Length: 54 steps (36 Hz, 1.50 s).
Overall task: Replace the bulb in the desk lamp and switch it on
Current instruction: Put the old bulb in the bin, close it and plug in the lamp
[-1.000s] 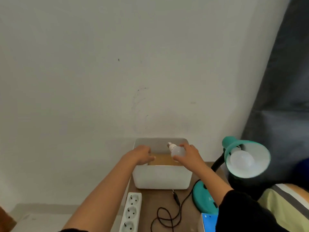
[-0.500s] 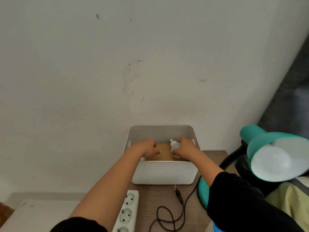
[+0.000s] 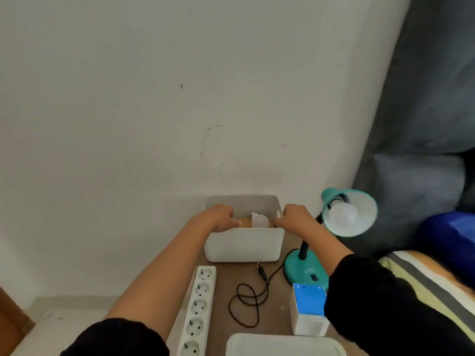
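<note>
While both hands' curled fingers (image 3: pixel 232 223) grip nothing, the bulb (image 3: pixel 259 220) lies between them in the bin (image 3: pixel 244 246).

You have one view only, from the camera on your head, so no second view shares any of the scene. It looks forward and down at the white bin (image 3: pixel 243 246), which sits low and centre in the frame against the wall (image 3: pixel 154 98). The wall above the bin fills most of the picture. Nearer you than the bin, the counter (image 3: pixel 226 283) runs to the bottom edge. Your forearms enter from the lower corners, close to the lens, and reach to the bin.
</note>
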Each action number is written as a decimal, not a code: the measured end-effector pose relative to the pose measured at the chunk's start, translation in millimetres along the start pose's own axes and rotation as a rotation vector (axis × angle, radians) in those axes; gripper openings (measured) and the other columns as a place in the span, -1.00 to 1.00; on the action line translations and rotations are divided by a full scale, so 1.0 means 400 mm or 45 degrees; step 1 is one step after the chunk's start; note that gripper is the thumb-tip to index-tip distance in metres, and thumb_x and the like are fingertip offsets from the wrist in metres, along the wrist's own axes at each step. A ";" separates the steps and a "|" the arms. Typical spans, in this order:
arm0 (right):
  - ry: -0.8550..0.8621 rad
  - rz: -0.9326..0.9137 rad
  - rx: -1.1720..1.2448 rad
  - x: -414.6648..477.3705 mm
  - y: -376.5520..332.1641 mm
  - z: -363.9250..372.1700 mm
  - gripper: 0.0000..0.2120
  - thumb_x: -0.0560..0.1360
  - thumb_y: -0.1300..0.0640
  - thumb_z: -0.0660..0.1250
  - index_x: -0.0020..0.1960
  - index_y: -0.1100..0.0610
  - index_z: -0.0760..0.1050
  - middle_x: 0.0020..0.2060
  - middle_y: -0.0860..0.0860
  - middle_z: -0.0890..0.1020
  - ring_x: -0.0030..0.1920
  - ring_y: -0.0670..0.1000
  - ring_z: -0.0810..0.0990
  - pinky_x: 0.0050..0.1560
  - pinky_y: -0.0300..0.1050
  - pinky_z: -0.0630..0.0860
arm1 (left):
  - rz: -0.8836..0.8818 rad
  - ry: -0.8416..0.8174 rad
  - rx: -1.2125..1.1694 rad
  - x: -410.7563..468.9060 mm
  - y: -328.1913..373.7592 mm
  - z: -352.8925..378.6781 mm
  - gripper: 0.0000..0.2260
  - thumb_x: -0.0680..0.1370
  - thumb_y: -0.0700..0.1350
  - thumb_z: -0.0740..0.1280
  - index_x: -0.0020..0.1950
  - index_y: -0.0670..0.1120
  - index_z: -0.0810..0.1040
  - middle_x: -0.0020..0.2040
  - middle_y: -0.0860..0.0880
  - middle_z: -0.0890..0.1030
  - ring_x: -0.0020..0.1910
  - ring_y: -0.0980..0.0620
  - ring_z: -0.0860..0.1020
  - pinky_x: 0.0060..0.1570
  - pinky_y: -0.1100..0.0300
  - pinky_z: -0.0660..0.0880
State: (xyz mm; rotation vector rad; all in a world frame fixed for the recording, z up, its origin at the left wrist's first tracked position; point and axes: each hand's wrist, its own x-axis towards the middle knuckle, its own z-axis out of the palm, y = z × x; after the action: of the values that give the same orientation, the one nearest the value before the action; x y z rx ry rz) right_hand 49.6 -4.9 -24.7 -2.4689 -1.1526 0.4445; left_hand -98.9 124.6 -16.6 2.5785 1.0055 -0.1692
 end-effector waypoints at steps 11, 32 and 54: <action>0.092 0.138 0.010 -0.306 0.160 0.064 -0.68 0.47 0.11 0.25 -0.41 0.14 0.26 -0.44 0.02 0.35 -0.43 -0.05 0.36 -0.50 -0.22 0.19 | 0.016 -0.069 -0.113 -0.279 0.002 0.245 -0.68 0.57 0.07 0.22 0.13 -0.16 0.45 0.09 -0.08 0.46 0.02 -0.03 0.42 -0.12 0.18 0.35; 0.154 0.364 0.369 -0.554 0.498 0.424 -0.62 0.53 0.08 0.23 0.31 0.18 0.35 0.18 0.16 0.55 0.13 0.15 0.51 0.05 -0.07 0.40 | -0.187 0.241 -0.448 -0.446 -0.071 0.780 -0.31 0.59 0.13 0.13 0.52 -0.21 -0.12 0.55 -0.13 -0.07 0.53 -0.04 -0.12 0.48 0.08 -0.11; 0.389 0.308 0.633 -0.546 0.459 0.517 -0.49 0.55 0.20 0.22 0.46 0.18 0.19 0.45 0.14 0.29 0.44 0.14 0.25 0.44 -0.05 0.12 | -0.258 0.419 -0.720 -0.437 -0.053 0.815 -0.39 0.60 -0.02 0.17 0.53 -0.11 -0.09 0.56 -0.04 -0.04 0.53 -0.08 -0.11 0.46 0.11 -0.14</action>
State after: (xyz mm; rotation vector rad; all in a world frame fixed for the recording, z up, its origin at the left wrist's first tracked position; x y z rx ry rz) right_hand -52.8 -241.9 -264.7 -2.1409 -0.5425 0.3508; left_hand -235.6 -94.5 -282.7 2.0197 1.2178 0.4420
